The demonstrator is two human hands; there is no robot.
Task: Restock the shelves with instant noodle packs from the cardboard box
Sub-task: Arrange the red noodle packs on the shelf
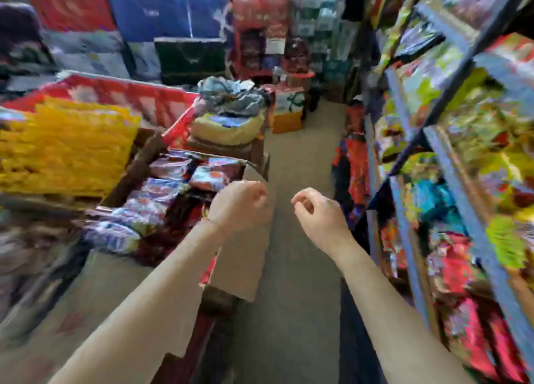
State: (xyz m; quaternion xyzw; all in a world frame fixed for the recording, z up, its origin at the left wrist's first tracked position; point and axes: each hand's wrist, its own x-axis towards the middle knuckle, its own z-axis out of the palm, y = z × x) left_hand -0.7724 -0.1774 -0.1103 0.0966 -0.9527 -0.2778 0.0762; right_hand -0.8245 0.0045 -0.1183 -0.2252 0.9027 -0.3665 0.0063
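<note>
Both my hands hang empty over the aisle, fingers curled loosely inward. My left hand (241, 207) hovers at the right edge of the cardboard box (245, 256); the noodle packs (161, 193) lie inside it, just left of those fingers. My right hand (316, 214) is between box and shelves (450, 164), touching neither.

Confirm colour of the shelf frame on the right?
Blue, going by the head view: the shelf frame uprights and rails are blue, though blurred.
</note>
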